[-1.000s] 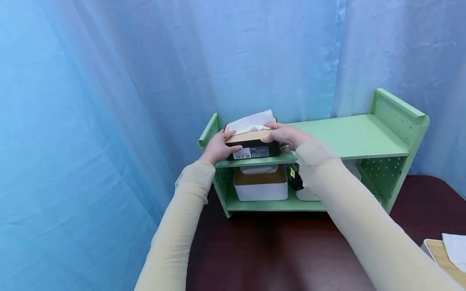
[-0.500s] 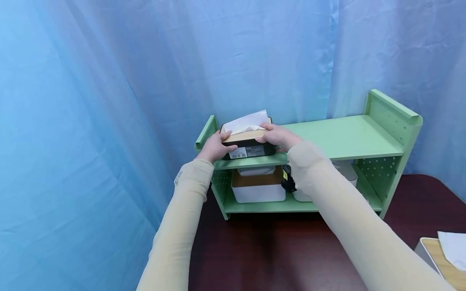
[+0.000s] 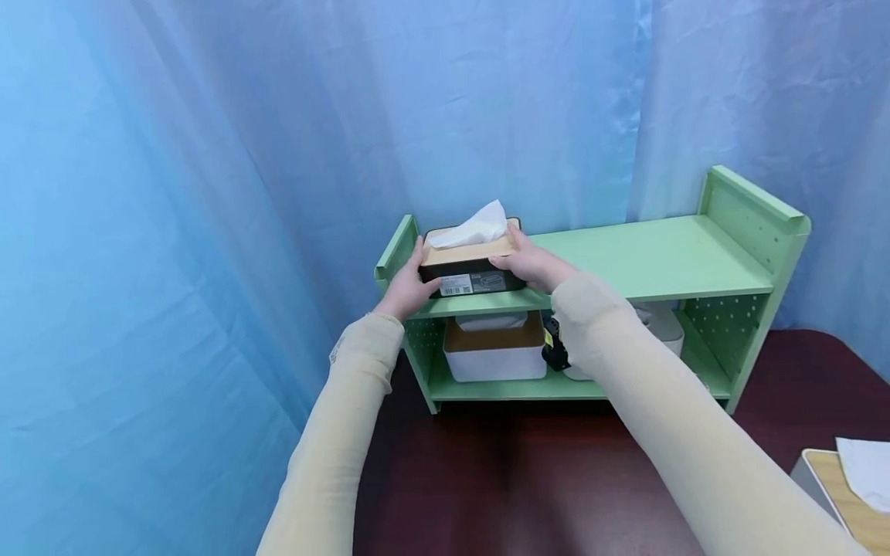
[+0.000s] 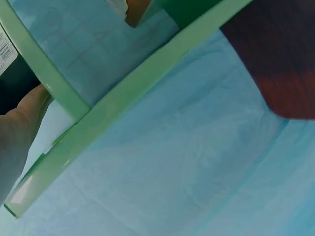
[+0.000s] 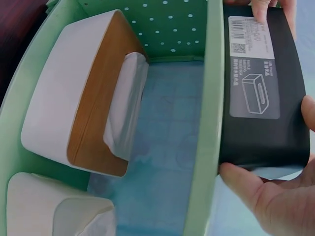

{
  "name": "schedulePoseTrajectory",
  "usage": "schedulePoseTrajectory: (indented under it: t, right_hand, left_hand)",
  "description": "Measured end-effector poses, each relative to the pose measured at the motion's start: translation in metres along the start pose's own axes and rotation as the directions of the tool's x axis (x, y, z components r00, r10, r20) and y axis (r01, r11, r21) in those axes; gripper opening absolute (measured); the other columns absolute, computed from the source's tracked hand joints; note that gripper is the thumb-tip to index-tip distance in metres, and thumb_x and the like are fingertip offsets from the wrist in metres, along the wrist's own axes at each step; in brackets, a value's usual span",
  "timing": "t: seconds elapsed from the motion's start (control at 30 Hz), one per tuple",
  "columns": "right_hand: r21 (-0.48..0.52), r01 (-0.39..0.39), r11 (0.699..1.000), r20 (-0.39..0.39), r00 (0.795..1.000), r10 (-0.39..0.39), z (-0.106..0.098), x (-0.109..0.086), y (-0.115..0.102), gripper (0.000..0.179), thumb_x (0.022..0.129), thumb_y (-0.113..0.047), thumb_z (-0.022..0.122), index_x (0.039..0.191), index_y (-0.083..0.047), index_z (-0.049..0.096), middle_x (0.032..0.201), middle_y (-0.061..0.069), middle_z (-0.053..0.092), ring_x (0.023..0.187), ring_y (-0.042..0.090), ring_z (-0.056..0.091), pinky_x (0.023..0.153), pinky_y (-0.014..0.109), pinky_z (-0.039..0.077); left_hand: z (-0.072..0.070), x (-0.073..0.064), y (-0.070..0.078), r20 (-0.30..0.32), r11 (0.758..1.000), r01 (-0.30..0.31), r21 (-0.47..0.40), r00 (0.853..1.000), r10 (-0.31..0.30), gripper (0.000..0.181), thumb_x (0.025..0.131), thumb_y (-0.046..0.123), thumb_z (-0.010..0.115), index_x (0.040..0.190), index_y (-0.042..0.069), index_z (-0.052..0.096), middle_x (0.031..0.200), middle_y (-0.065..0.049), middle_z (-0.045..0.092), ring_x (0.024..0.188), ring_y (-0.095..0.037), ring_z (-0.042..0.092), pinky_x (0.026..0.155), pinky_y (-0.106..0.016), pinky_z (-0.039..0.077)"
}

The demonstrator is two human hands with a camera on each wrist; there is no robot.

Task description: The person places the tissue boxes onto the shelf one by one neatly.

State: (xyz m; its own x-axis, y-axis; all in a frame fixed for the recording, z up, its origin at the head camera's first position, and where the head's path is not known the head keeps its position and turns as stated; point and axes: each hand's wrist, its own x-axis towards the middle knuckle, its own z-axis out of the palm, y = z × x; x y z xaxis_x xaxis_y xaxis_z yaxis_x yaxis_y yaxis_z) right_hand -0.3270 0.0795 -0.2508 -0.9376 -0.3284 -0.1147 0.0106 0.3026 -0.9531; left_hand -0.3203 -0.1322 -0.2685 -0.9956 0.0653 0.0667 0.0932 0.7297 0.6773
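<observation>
Head view: the black tissue box lies at the left end of the green shelf, long axis side to side; the left hand grips one end, the right hand the other, neither nearer. Left wrist view: the fingers are mostly cut off. Right wrist view: fingers and thumb clasp the box's right end, a white tissue box standing below.

The green shelf carries a black tissue box at its upper left and white boxes lower down.
</observation>
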Motion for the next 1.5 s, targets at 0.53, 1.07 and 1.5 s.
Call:
schedulePoseTrajectory:
  t: [0.53, 1.07, 1.5]
  right_hand:
    - [0.023, 0.041, 0.999, -0.138, 0.99, -0.037, -0.011, -0.021, 0.042, 0.079, 0.098, -0.025, 0.05, 0.153, -0.015, -0.005, 0.154, 0.025, 0.017, 0.14, 0.035, 0.029, 0.112, 0.043, 0.029]
    - [-0.267, 0.334, 0.904, -0.096, 0.924, -0.369, -0.006, -0.068, 0.086, 0.06, 0.097, -0.02, 0.054, 0.15, -0.01, 0.028, 0.144, 0.018, 0.042, 0.129, 0.035, 0.045, 0.103, 0.053, 0.037]
    - [-0.363, 0.385, 0.849, -0.056, 0.9, -0.432, 0.012, -0.088, 0.144, 0.056, 0.093, -0.014, 0.059, 0.145, -0.007, 0.038, 0.139, 0.02, 0.045, 0.115, 0.035, 0.055, 0.096, 0.052, 0.044]
  left_hand:
    - [0.015, -0.012, -0.02, -0.079, 0.985, -0.042, -0.168, 0.996, 0.029, 0.086, 0.096, 0.015, 0.054, 0.151, 0.032, -0.01, 0.154, -0.016, 0.027, 0.137, -0.03, 0.035, 0.106, -0.041, 0.038]
    - [0.046, -0.051, -0.052, -0.291, 0.958, -0.269, -0.101, 0.928, 0.23, 0.081, 0.094, 0.009, 0.052, 0.153, 0.01, -0.003, 0.149, -0.016, 0.032, 0.133, -0.03, 0.041, 0.107, -0.043, 0.036]
    - [0.08, -0.079, -0.08, -0.222, 0.848, -0.461, 0.261, 0.827, 0.517, 0.069, 0.089, 0.007, 0.061, 0.147, 0.0, 0.026, 0.147, -0.019, 0.037, 0.139, -0.035, 0.028, 0.111, -0.049, 0.028]
